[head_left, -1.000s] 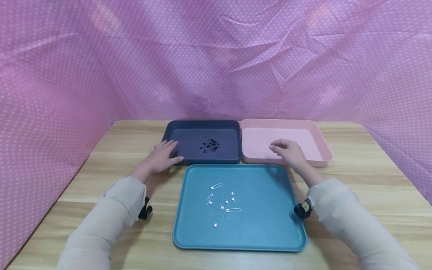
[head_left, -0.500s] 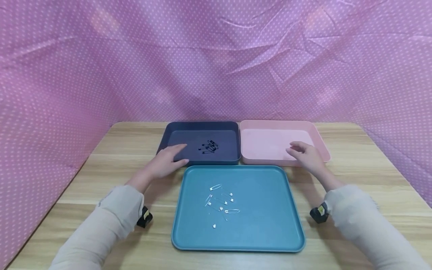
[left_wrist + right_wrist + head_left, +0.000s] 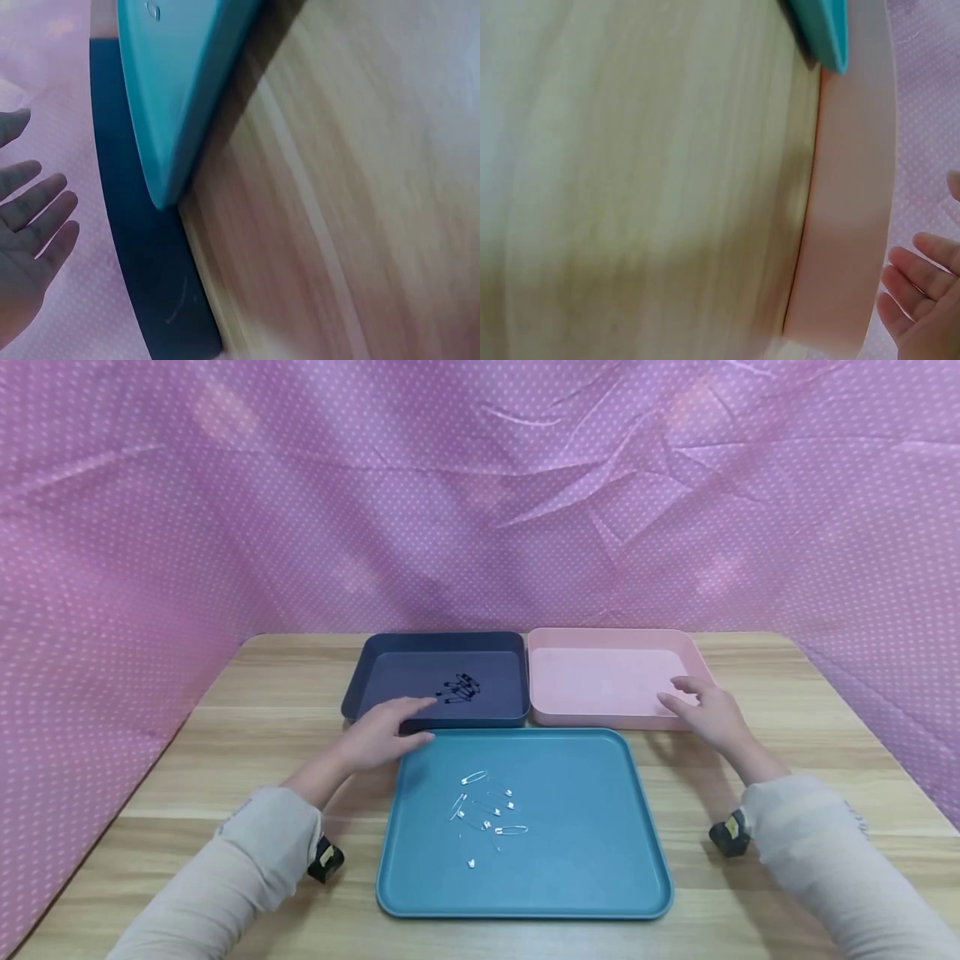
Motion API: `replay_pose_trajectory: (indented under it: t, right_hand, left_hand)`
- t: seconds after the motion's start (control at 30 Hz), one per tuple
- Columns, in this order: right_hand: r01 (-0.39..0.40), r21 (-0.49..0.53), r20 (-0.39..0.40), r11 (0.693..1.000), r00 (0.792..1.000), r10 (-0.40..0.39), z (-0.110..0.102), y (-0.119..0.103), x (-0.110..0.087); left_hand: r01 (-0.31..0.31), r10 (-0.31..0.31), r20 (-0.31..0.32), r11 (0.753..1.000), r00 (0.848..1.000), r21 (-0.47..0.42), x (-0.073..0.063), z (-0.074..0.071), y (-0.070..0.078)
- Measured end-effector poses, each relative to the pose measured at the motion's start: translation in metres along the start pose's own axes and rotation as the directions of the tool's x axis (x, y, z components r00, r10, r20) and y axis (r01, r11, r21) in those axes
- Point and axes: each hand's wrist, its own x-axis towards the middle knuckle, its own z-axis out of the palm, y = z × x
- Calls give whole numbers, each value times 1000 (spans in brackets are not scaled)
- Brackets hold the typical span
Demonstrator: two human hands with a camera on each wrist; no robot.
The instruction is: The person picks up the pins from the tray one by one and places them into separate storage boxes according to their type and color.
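Left hand [image 3: 378, 735] empty, fingers kinda loosely spread, by far left corner of teal tray [image 3: 577, 843]. Right hand [image 3: 708, 714] empty too, fingers loosely bent, off past teal tray's far right corner. Silver safety pins [image 3: 487, 824] scattered on teal tray, pretty much left half. Behind teal tray: navy tray [image 3: 401, 672] on left, black safety pins [image 3: 463, 687] bunched inside; pink tray [image 3: 600, 681] on right.

Left tray [image 3: 405, 672]: heaped pins [image 3: 465, 687] | right tray [image 3: 600, 681]: alongside | front tray [image 3: 585, 843] (before both): scattered pins [image 3: 487, 824]
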Motion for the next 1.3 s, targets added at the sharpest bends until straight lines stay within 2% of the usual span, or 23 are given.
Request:
replay_pose_trajectory:
  t: [0.17,0.43,0.57,0.67,0.83,1.1,1.3]
  right_hand:
    - [15,-95,-1,995,1000,-15,-3,7,1]
    - [61,-162,51,985,997,-53,-6,18,2]
    - [54,-169,79,984,996,-42,-7,26,4]
    - [59,-168,93,984,995,-44,-7,30,5]
    - [44,-174,127,984,992,-22,-8,35,5]
    - [9,-206,179,979,983,29,-12,41,10]
    - [-17,-209,220,978,973,64,-14,45,16]
  left_hand:
    - [-39,40,44,998,998,-41,-1,5,9]
    - [-6,16,118,997,993,-83,1,14,16]
    - [-23,34,142,997,989,-75,5,17,17]
    - [-26,41,178,996,983,-89,6,18,18]
    - [-2,33,266,993,964,-114,10,25,21]
    - [-59,73,314,997,947,-53,16,37,22]
    - [-54,59,324,998,944,-24,22,41,25]
